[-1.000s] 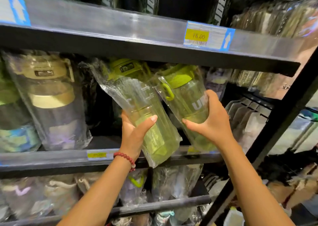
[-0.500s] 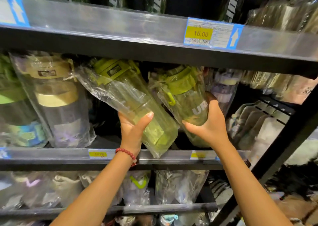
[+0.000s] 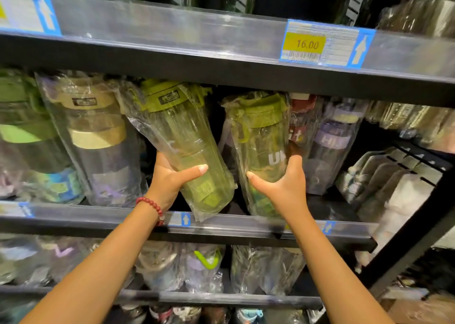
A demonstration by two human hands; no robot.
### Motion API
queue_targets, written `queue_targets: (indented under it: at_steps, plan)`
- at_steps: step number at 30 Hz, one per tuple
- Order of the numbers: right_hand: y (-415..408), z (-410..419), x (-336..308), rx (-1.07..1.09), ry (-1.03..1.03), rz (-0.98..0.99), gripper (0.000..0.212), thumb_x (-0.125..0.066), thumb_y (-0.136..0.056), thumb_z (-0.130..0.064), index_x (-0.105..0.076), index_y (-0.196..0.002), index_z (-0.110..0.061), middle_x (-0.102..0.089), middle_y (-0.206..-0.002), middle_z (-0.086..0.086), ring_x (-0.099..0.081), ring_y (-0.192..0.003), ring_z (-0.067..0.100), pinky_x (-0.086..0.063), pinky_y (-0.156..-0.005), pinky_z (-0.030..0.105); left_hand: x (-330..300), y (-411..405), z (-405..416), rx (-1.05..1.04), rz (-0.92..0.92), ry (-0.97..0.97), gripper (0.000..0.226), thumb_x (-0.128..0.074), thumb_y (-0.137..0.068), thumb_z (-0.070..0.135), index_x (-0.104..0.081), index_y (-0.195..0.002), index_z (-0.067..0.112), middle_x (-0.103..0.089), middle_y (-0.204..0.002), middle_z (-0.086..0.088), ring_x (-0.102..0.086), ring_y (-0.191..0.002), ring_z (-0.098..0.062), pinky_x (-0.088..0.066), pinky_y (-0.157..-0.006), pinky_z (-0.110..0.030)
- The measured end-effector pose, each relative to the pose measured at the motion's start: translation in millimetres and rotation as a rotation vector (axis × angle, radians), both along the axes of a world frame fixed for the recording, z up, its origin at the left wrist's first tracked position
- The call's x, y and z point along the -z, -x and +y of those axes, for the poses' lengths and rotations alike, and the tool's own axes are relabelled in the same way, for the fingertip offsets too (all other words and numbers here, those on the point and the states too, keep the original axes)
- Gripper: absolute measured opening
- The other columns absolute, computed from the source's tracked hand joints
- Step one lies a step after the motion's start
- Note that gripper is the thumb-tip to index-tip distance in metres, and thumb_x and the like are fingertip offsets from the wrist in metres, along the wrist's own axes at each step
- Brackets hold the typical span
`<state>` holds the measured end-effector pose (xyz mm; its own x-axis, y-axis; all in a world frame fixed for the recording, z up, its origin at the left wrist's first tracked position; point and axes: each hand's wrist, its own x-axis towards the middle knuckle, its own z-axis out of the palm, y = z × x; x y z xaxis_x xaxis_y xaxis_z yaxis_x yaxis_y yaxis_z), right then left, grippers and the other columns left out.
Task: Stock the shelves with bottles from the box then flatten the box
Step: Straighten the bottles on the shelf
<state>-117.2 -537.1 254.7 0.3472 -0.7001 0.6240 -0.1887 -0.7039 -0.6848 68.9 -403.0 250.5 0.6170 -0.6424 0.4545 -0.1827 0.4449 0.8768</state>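
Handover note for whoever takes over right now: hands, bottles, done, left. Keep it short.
Left hand grips the lower body of a bagged green bottle, tilted, its base over the middle shelf front edge, not seated.
Right hand grips the second green bottle, nearly upright, standing beside the purple bottle.
Done: bagged bottles fill the shelf on either side.
Left: stand the left bottle upright in the gap, release both, continue from the box, which is not in view, then flatten it.

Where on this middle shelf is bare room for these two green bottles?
Only the dark gap under the left hand, between the beige-lid bottle and the right hand's green bottle. Crowded left of it and around the purple bottle.
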Motion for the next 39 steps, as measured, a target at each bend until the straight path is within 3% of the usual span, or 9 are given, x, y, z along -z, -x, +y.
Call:
queue_targets:
  at_steps: [5,12,16,23,27,32,34,37,39]
  plan:
    - [-8.6,4.7,4.4,-0.032,-0.062,-0.053,0.065,-0.086,-0.060,-0.036,-0.023,-0.074,-0.030,-0.030,-0.075,-0.009,-0.032,-0.062,0.005,-0.034,-0.056,0.015,-2.7,-2.5,8.0,0.002,0.049,0.006,0.080,-0.084,-0.049,0.023,-0.046,-0.119,0.016,-0.062,-0.116,-0.011,-0.062,-0.108,-0.024,-0.053,-0.088,-0.037]
    - [-10.4,6.7,5.7,-0.084,-0.033,-0.080,0.065,-0.088,-0.060,-0.031,-0.026,-0.076,-0.032,-0.031,-0.077,-0.010,-0.039,-0.065,-0.008,-0.036,-0.061,0.007,-6.0,-3.2,9.9,-0.040,-0.002,0.052,0.075,-0.083,-0.052,0.020,-0.050,-0.119,0.022,-0.065,-0.111,-0.002,-0.062,-0.108,-0.024,-0.052,-0.089,-0.038]
    - [-16.1,11.2,3.7,-0.060,-0.042,-0.077,0.066,-0.088,-0.060,-0.032,-0.023,-0.074,-0.031,-0.029,-0.075,-0.010,-0.032,-0.062,0.003,-0.034,-0.057,0.010,-5.8,-4.2,11.1,-0.048,-0.032,0.041,0.066,-0.081,-0.053,0.019,-0.054,-0.109,0.042,-0.068,-0.104,0.015,-0.064,-0.104,-0.013,-0.053,-0.084,-0.030]
    - [-22.1,18.0,2.7,-0.048,-0.096,-0.097,0.064,-0.087,-0.062,-0.032,-0.024,-0.074,-0.029,-0.031,-0.076,-0.008,-0.032,-0.064,0.007,-0.034,-0.058,0.021,-10.7,-18.0,18.3,-0.062,-0.060,-0.072,0.078,-0.085,-0.047,0.014,-0.052,-0.119,0.011,-0.066,-0.109,0.000,-0.064,-0.102,-0.010,-0.051,-0.089,-0.027]
    - [-30.0,25.4,3.4,-0.040,-0.111,-0.134,0.064,-0.087,-0.062,-0.031,-0.024,-0.074,-0.028,-0.033,-0.076,-0.005,-0.035,-0.067,0.011,-0.036,-0.060,0.023,-3.6,-23.8,27.2,-0.078,-0.208,-0.184,0.082,-0.089,-0.046,0.000,-0.044,-0.110,0.024,-0.051,-0.109,0.012,-0.056,-0.096,0.015,-0.041,-0.078,0.001]
    - [-38.5,36.9,5.8,-0.089,-0.168,-0.173,0.063,-0.087,-0.063,-0.031,-0.025,-0.078,-0.030,-0.039,-0.083,-0.001,-0.041,-0.071,0.010,-0.038,-0.060,0.017,-6.4,-34.8,34.7,0.021,-0.184,-0.279,0.093,-0.083,-0.043,0.010,-0.044,-0.128,0.005,-0.059,-0.119,-0.008,-0.060,-0.107,-0.008,-0.049,-0.087,-0.019]
    - [-36.1,36.5,5.1,-0.148,-0.199,-0.133,0.065,-0.087,-0.063,-0.033,-0.025,-0.079,-0.032,-0.037,-0.083,-0.007,-0.041,-0.071,-0.001,-0.039,-0.062,0.011,-5.9,-37.1,38.4,0.010,-0.167,-0.301,0.089,-0.084,-0.043,0.015,-0.048,-0.124,0.014,-0.060,-0.119,-0.005,-0.060,-0.108,-0.011,-0.049,-0.088,-0.020]
    - [-27.4,33.7,3.9,-0.304,-0.296,0.004,0.068,-0.086,-0.059,-0.041,-0.030,-0.095,-0.031,-0.038,-0.097,-0.015,-0.041,-0.084,-0.018,-0.038,-0.073,0.005,-2.5,-38.7,42.2,-0.011,-0.145,-0.347,0.079,-0.085,-0.043,0.026,-0.053,-0.115,0.023,-0.062,-0.113,0.005,-0.062,-0.100,-0.001,-0.048,-0.081,-0.014]
    - [-19.4,28.1,6.6,-0.390,-0.391,0.095,0.097,-0.085,-0.062,-0.043,-0.022,-0.131,-0.019,-0.029,-0.126,-0.026,-0.029,-0.113,-0.025,-0.031,-0.091,0.003,-0.1,-38.3,42.9,-0.010,-0.139,-0.371,0.074,-0.083,-0.048,0.027,-0.052,-0.115,0.024,-0.062,-0.112,0.009,-0.062,-0.099,0.004,-0.048,-0.082,-0.016]
